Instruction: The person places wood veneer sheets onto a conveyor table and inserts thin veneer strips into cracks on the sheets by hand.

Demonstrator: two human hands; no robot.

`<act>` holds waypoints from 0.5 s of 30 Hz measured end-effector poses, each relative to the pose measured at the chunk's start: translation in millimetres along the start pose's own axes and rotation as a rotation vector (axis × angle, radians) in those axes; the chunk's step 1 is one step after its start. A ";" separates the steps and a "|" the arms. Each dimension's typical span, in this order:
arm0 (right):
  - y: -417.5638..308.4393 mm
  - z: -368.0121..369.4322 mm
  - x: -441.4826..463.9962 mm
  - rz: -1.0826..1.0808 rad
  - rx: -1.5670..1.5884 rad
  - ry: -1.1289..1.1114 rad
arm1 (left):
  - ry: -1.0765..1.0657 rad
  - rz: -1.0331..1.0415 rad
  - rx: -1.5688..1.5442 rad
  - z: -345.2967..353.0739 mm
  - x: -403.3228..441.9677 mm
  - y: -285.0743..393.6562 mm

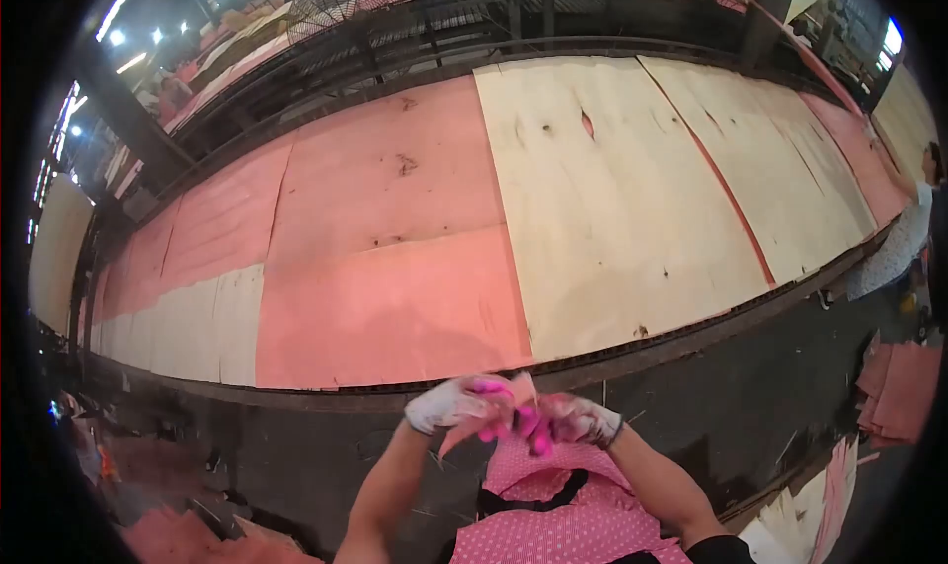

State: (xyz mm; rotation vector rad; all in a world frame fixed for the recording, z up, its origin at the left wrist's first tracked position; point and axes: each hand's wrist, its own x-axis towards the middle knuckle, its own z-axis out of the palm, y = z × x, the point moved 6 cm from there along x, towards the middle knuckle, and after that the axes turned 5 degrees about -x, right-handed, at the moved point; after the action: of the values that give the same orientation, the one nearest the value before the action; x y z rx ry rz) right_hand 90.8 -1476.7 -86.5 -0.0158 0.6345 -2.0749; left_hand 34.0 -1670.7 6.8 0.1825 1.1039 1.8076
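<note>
My left hand (454, 404), in a white glove stained pink, has its fingers closed round a small piece of pink veneer (461, 433) in front of my body. Close beside it, my right hand (588, 421) is also gloved and closed at the same piece, whose paler end shows between the hands. The fingers overlap, so part of the piece is hidden. Just beyond my hands lies the near edge of a pink veneer sheet (395, 317) on a long table.
Pale veneer sheets (583, 199) lie beside pink ones along the table, bounded by a dark metal edge (691, 342). A person (904, 233) stands at its right end. Scrap veneer lies in piles at lower left (183, 536) and lower right (810, 515). Pink sheets (901, 391) are stacked at right.
</note>
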 end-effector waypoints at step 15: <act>-438.1 -268.7 3.8 -0.509 -0.372 0.986 | 0.731 -0.296 0.528 -88.8 257.2 9.4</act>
State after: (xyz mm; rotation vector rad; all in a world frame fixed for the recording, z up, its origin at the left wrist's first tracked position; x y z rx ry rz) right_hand -323.6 -1175.3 -125.9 0.7359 1.7504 -2.3385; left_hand -153.8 -1521.7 -122.3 -0.3494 1.9962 1.2961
